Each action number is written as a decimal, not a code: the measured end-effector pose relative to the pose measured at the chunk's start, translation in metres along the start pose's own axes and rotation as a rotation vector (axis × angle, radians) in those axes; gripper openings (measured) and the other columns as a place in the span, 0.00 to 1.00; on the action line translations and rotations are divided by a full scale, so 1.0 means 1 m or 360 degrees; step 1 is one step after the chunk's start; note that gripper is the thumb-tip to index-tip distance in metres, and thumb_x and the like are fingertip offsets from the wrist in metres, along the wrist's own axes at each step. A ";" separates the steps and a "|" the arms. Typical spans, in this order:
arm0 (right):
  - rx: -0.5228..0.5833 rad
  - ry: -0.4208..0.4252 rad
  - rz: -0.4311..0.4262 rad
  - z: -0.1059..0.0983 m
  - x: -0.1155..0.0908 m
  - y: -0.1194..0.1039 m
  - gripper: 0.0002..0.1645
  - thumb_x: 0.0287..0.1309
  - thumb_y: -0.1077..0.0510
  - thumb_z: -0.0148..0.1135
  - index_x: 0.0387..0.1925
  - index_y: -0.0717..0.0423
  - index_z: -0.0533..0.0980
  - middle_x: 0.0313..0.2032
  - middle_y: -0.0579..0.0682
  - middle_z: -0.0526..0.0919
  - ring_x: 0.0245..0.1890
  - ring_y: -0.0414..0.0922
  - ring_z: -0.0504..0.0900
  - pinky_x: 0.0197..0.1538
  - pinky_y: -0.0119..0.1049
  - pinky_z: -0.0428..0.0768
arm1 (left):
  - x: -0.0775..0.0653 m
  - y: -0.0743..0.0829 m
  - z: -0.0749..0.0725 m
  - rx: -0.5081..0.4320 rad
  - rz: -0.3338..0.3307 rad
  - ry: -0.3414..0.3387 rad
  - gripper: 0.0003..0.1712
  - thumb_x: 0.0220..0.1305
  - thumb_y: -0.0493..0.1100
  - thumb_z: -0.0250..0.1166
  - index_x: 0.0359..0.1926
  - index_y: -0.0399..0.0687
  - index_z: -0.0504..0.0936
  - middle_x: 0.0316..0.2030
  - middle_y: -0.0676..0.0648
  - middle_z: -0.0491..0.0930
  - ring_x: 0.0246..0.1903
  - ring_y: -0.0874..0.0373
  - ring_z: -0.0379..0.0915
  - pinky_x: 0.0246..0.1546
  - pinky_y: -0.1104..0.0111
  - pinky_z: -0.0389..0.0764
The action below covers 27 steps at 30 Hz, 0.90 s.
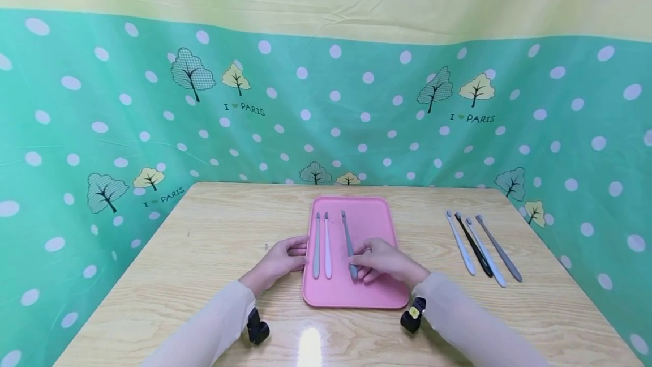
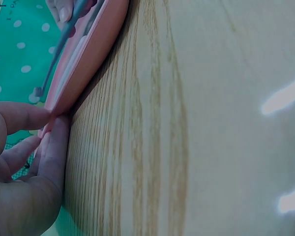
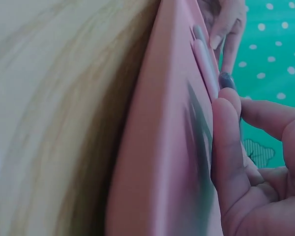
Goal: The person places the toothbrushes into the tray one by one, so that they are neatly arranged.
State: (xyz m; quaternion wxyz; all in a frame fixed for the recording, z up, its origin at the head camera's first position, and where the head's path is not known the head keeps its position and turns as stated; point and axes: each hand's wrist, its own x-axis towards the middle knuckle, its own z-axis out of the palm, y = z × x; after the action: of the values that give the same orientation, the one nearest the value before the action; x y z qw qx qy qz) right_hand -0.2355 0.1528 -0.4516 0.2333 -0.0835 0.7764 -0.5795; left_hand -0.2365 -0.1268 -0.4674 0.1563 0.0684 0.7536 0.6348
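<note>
A pink tray (image 1: pixel 364 293) lies on the table with a grey-green toothbrush (image 1: pixel 317 248) and a pale pink toothbrush (image 1: pixel 327 248) side by side along its left part. My left hand (image 1: pixel 282 262) pinches the tray's left rim between thumb and fingers, as the left wrist view shows up close. Over the middle of the tray, my right hand (image 1: pixel 382 264) pinches a dark grey toothbrush (image 1: pixel 348 237) near its handle end, the bristle head pointing away from me. In the right wrist view the handle end (image 3: pixel 226 78) shows between thumb and fingers, with a shadow on the tray below.
Several more toothbrushes lie at the right of the table: a light blue one (image 1: pixel 460 245), a black one (image 1: pixel 474 245), another pale blue one (image 1: pixel 486 254) and a grey one (image 1: pixel 499 249). A polka-dot curtain (image 1: pixel 356 112) hangs behind the wooden table (image 1: pixel 229 214).
</note>
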 end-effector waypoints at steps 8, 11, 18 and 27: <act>-0.0036 0.0008 0.0029 0.015 0.011 -0.004 0.23 0.62 0.60 0.69 0.51 0.72 0.72 0.27 0.60 0.84 0.22 0.43 0.84 0.28 0.37 0.89 | -0.002 0.001 0.002 -0.0024 0.0008 0.0030 0.35 0.64 0.29 0.65 0.71 0.31 0.65 0.60 0.35 0.74 0.58 0.42 0.73 0.51 0.64 0.86; -0.0054 0.0001 0.0027 0.018 0.014 -0.005 0.23 0.61 0.60 0.69 0.50 0.72 0.72 0.27 0.60 0.84 0.22 0.44 0.85 0.28 0.37 0.89 | -0.002 0.001 0.002 -0.0033 0.0012 0.0030 0.35 0.64 0.28 0.65 0.71 0.31 0.65 0.60 0.35 0.74 0.58 0.42 0.73 0.51 0.63 0.85; -0.0082 -0.0016 0.0019 0.022 0.019 -0.008 0.19 0.62 0.61 0.68 0.47 0.71 0.74 0.26 0.60 0.84 0.21 0.43 0.84 0.28 0.36 0.89 | -0.002 0.002 0.002 -0.0036 -0.0003 0.0024 0.36 0.64 0.28 0.64 0.72 0.32 0.64 0.59 0.35 0.73 0.58 0.43 0.74 0.51 0.64 0.86; -0.0115 -0.0012 0.0015 0.024 0.021 -0.009 0.18 0.62 0.60 0.68 0.46 0.70 0.75 0.26 0.59 0.85 0.20 0.42 0.84 0.27 0.36 0.89 | -0.004 0.002 0.003 -0.0012 0.0004 0.0045 0.35 0.64 0.28 0.65 0.71 0.32 0.65 0.59 0.35 0.74 0.58 0.43 0.74 0.50 0.63 0.86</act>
State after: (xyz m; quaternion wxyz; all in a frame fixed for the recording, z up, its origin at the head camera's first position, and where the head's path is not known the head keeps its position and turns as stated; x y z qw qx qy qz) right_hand -0.2442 0.1207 -0.4539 0.2357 -0.0905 0.7963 -0.5497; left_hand -0.2322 -0.1249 -0.4648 0.1450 0.0598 0.7534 0.6386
